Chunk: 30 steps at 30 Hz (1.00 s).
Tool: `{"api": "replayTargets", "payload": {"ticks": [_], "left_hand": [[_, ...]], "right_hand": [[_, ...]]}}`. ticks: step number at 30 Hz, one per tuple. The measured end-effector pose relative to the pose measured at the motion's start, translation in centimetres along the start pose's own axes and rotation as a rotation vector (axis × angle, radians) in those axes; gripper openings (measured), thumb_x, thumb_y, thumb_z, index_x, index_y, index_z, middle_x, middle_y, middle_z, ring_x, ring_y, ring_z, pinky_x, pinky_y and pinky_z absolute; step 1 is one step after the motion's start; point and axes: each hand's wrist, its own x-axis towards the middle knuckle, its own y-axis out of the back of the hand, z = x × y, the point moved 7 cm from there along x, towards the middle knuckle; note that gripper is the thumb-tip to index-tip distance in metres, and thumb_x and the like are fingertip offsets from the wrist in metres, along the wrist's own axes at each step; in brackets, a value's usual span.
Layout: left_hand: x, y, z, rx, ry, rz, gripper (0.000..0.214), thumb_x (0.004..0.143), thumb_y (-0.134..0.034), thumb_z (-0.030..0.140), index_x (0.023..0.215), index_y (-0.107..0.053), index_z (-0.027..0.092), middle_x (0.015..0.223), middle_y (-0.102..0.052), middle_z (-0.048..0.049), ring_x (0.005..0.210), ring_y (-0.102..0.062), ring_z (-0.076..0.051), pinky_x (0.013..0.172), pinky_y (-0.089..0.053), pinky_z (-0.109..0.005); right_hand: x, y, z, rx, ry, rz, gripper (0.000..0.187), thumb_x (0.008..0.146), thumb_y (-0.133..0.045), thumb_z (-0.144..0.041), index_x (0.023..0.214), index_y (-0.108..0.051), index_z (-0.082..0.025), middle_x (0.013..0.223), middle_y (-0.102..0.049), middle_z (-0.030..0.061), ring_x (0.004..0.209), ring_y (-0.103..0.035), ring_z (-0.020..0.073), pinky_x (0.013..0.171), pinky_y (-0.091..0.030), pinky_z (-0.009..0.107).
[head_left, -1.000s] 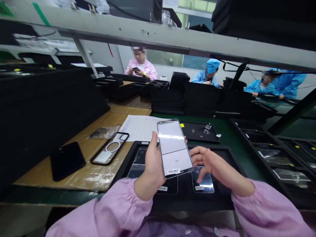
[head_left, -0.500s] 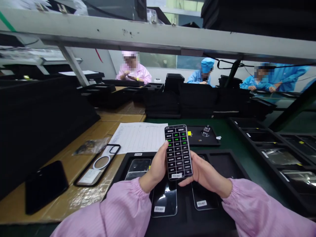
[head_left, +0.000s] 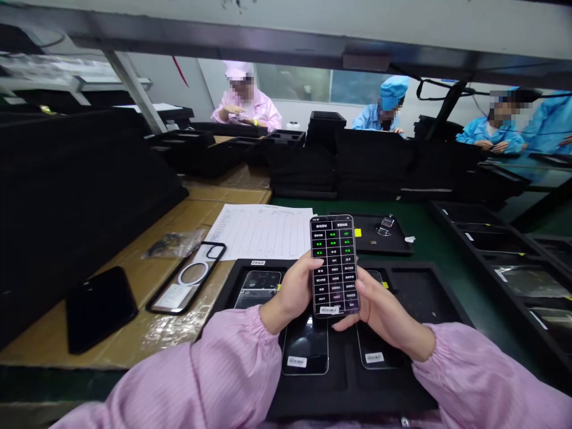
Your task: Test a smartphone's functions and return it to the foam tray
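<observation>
A smartphone (head_left: pixel 334 268) stands upright between my two hands, its lit screen showing a grid of white and green labels. My left hand (head_left: pixel 292 289) is closed on its left side, the thumb lying over the screen's edge. Fingers of my right hand (head_left: pixel 379 307) press its lower right side, with one finger reaching below it. Beneath them lies a black foam tray (head_left: pixel 308 399) with several compartments. One phone (head_left: pixel 306 348) with a barcode label is in it below my left hand, and another phone (head_left: pixel 375 348) below my right. A further phone (head_left: pixel 259 285) lies at the tray's upper left.
Left on the cardboard are a phone case (head_left: pixel 187 277), a dark tablet-like slab (head_left: pixel 102 310) and a plastic bag (head_left: pixel 174 243). Behind the tray lie a printed sheet (head_left: pixel 263 229) and a small tray (head_left: pixel 379 241). More trays (head_left: pixel 487 256) line the right. A shelf beam (head_left: pixel 286 36) crosses above; co-workers sit beyond.
The view has tipped down a little and shifted left, so the scene sits higher and further right. Both hands keep hold of the phone; my left thumb now reaches further over the screen.
</observation>
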Motion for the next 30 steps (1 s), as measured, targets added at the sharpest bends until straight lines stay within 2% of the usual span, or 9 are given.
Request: {"api": "replayTargets", "payload": {"ticks": [9, 14, 17, 21, 23, 25, 26, 28, 30], "left_hand": [[0.2, 0.7, -0.2, 0.03, -0.03, 0.051, 0.02, 0.064, -0.056, 0.017, 0.078, -0.07, 0.016, 0.082, -0.07, -0.0036, 0.085, -0.061, -0.024, 0.09, -0.046, -0.039], [0.1, 0.6, -0.3, 0.037, -0.022, 0.064, 0.023, 0.069, -0.059, 0.019, 0.088, -0.072, 0.015, 0.092, -0.072, -0.0056, 0.094, -0.063, -0.025, 0.094, -0.045, -0.038], [0.0, -0.2, -0.5, -0.051, 0.059, 0.008, 0.024, 0.078, -0.06, 0.032, 0.09, -0.072, 0.014, 0.095, -0.074, -0.0101, 0.102, -0.065, -0.03, 0.099, -0.045, -0.042], [-0.6, -1.4, -1.5, -0.21, 0.285, -0.045, 0.054, 0.093, -0.045, 0.056, 0.1, -0.073, 0.011, 0.101, -0.074, -0.0161, 0.11, -0.066, -0.034, 0.102, -0.046, -0.047], [-0.9, -1.5, -1.7, -0.229, 0.324, -0.009, 0.056, 0.095, -0.042, 0.057, 0.103, -0.073, 0.011, 0.102, -0.074, -0.0162, 0.108, -0.068, -0.033, 0.103, -0.047, -0.047], [-1.2, -1.5, -1.7, -0.219, 0.322, 0.032, 0.053, 0.096, -0.045, 0.056, 0.106, -0.073, 0.012, 0.103, -0.075, -0.0152, 0.107, -0.069, -0.032, 0.103, -0.048, -0.047], [-1.3, -1.6, -1.7, -0.21, 0.313, 0.047, 0.051, 0.096, -0.047, 0.055, 0.108, -0.073, 0.013, 0.104, -0.075, -0.0146, 0.106, -0.069, -0.032, 0.102, -0.049, -0.047], [-1.5, -1.7, -1.8, -0.198, 0.291, 0.068, 0.047, 0.097, -0.048, 0.051, 0.114, -0.072, 0.015, 0.106, -0.075, -0.0131, 0.106, -0.069, -0.03, 0.103, -0.048, -0.047], [-1.7, -1.9, -1.9, -0.198, 0.261, 0.079, 0.043, 0.098, -0.048, 0.047, 0.119, -0.071, 0.017, 0.108, -0.075, -0.0111, 0.108, -0.069, -0.029, 0.105, -0.047, -0.046]], "right_hand": [[0.0, 0.0, -0.1, -0.008, 0.017, -0.001, 0.049, 0.094, -0.067, -0.044, 0.137, -0.054, -0.026, 0.129, -0.06, 0.0093, 0.103, -0.067, 0.0229, 0.071, -0.066, 0.035], [-0.1, -0.1, -0.1, -0.034, 0.006, 0.006, 0.053, 0.093, -0.068, -0.046, 0.139, -0.051, -0.027, 0.131, -0.059, 0.0097, 0.103, -0.067, 0.0225, 0.073, -0.065, 0.035], [0.0, -0.2, 0.1, -0.047, 0.002, 0.006, 0.056, 0.092, -0.067, -0.05, 0.14, -0.049, -0.028, 0.13, -0.059, 0.0095, 0.104, -0.066, 0.0234, 0.075, -0.065, 0.037], [0.2, 0.9, 0.0, -0.264, 0.012, 0.049, 0.051, 0.099, -0.048, -0.063, 0.131, -0.057, -0.024, 0.112, -0.066, 0.0094, 0.092, -0.067, 0.0232, 0.068, -0.062, 0.037], [0.0, 2.2, -1.8, -0.597, 0.169, 0.199, 0.051, 0.103, -0.037, -0.061, 0.11, -0.065, -0.02, 0.095, -0.066, 0.0089, 0.083, -0.066, 0.0224, 0.066, -0.059, 0.036], [-1.0, 2.7, -4.8, -0.973, 0.466, 0.408, 0.044, 0.104, -0.039, -0.054, 0.102, -0.065, -0.019, 0.097, -0.065, 0.0103, 0.091, -0.064, 0.0251, 0.078, -0.057, 0.041], [-1.7, 2.3, -6.0, -1.13, 0.621, 0.474, 0.039, 0.104, -0.042, -0.051, 0.109, -0.064, -0.019, 0.107, -0.063, 0.0122, 0.103, -0.062, 0.0279, 0.088, -0.055, 0.046], [-2.5, 0.9, -7.1, -1.37, 0.838, 0.475, 0.04, 0.103, -0.045, -0.045, 0.133, -0.054, -0.021, 0.137, -0.051, 0.0157, 0.13, -0.049, 0.0337, 0.106, -0.043, 0.055], [-2.5, -0.5, -7.0, -1.529, 0.905, 0.392, 0.048, 0.104, -0.042, -0.043, 0.149, -0.04, -0.025, 0.157, -0.03, 0.0143, 0.145, -0.03, 0.0372, 0.115, -0.03, 0.062]]}}
